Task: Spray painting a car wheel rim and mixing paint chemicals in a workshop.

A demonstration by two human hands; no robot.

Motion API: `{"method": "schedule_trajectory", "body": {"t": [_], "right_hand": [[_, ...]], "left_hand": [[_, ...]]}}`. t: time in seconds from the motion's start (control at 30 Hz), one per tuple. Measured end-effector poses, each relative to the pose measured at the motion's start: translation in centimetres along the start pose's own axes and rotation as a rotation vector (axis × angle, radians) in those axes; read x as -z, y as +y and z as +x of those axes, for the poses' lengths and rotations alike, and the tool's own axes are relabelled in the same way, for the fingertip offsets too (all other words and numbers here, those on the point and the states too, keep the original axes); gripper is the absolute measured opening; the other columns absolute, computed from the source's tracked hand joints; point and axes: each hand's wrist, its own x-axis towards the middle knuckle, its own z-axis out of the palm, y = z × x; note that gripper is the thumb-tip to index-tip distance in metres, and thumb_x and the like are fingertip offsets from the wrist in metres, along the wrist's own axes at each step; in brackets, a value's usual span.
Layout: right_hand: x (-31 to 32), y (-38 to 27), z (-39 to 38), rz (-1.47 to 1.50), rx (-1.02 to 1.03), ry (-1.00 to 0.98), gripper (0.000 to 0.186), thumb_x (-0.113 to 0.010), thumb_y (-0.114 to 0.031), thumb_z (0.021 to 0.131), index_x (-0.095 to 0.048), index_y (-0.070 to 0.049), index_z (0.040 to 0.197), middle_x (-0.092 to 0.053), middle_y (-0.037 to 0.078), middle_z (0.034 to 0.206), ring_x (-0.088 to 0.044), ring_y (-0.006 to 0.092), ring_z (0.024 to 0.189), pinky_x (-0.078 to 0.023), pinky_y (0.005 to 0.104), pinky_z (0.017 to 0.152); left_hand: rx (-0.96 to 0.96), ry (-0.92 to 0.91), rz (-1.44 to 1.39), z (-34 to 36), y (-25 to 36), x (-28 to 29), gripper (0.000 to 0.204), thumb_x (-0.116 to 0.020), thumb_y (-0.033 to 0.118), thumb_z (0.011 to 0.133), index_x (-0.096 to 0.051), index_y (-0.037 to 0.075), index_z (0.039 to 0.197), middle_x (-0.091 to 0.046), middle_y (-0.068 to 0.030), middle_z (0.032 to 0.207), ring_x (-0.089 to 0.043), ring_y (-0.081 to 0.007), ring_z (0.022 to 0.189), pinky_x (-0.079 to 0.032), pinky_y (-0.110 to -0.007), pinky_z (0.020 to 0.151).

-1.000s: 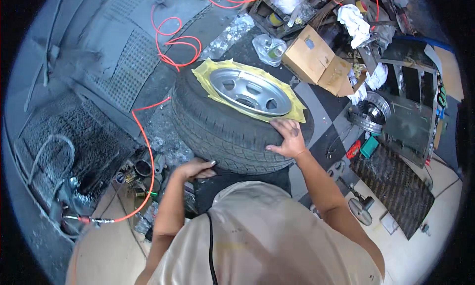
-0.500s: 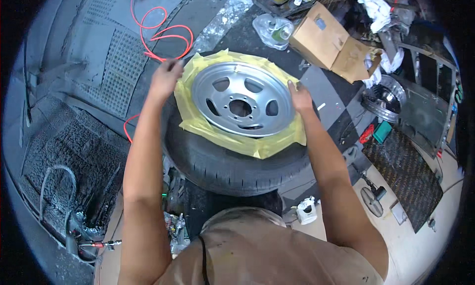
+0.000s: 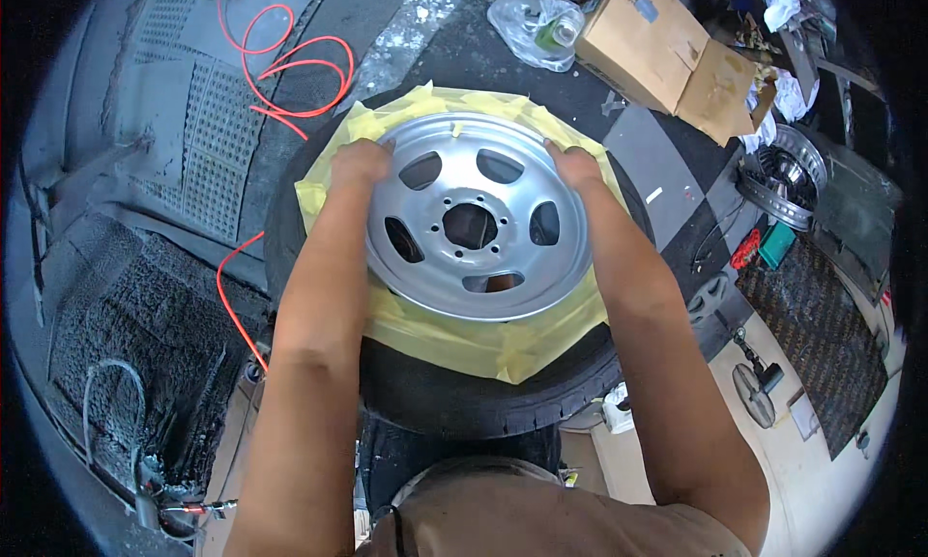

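Note:
A silver steel wheel rim (image 3: 483, 185) with oval slots and a ring of bolt holes sits in the middle of a black tyre (image 3: 445, 402). Yellow masking paper and tape (image 3: 522, 340) cover the tyre around it in a ragged collar. My left hand (image 3: 362, 163) grips the rim's far left edge with its thumb on top. At the far right edge, my right hand (image 3: 578, 168) grips in the same way. The fingertips of both hands are hidden below the edge. Whether the rim is raised off the tyre, I cannot tell.
A red hose (image 3: 324, 103) lies in loops at the far left. Beyond the tyre are a clear plastic bag (image 3: 536, 33) and an open cardboard box (image 3: 648, 45). To the right stand a chrome wheel (image 3: 788, 175), a teal box (image 3: 776, 245) and a dark patterned mat (image 3: 822, 335).
My left hand has come down from beyond the tyre onto the rim edge. My right hand has shifted onto the rim's edge. Rim and tyre now look larger and rounder in view.

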Motion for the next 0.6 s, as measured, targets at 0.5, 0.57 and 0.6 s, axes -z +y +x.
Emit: {"method": "schedule_trajectory", "body": {"t": [0.5, 0.57, 0.6], "right_hand": [[-0.3, -0.7, -1.1, -0.194, 0.035, -0.020, 0.100, -0.037, -0.082, 0.085, -0.064, 0.008, 0.121, -0.065, 0.026, 0.122, -0.063, 0.0382, 0.114, -0.047, 0.0426, 0.099], [-0.2, -1.0, -2.4, -0.171, 0.048, 0.013, 0.100, -0.036, -0.082, 0.085, -0.065, 0.007, 0.121, -0.065, 0.026, 0.123, -0.062, 0.0383, 0.115, -0.047, 0.0426, 0.100], [-0.3, -0.8, -2.5, -0.170, 0.029, 0.024, 0.100, -0.035, -0.082, 0.086, -0.064, 0.006, 0.121, -0.065, 0.025, 0.123, -0.062, 0.0382, 0.115, -0.046, 0.0426, 0.100]], "left_hand": [[0.137, 0.176, -0.181, 0.4, 0.5, -1.7, 0.065, -0.034, 0.051, 0.101, -0.071, -0.002, 0.110, -0.070, -0.0192, 0.114, -0.066, -0.0379, 0.107, -0.049, -0.046, 0.093], [0.133, 0.204, -0.170, -0.1, 0.1, -2.0, 0.065, -0.034, 0.051, 0.101, -0.071, -0.001, 0.109, -0.071, -0.0191, 0.113, -0.066, -0.0380, 0.106, -0.050, -0.046, 0.092], [0.109, 0.204, -0.150, -0.2, 0.0, -2.3, 0.065, -0.035, 0.052, 0.101, -0.071, -0.001, 0.109, -0.071, -0.0194, 0.113, -0.066, -0.0382, 0.106, -0.050, -0.046, 0.092]]}}
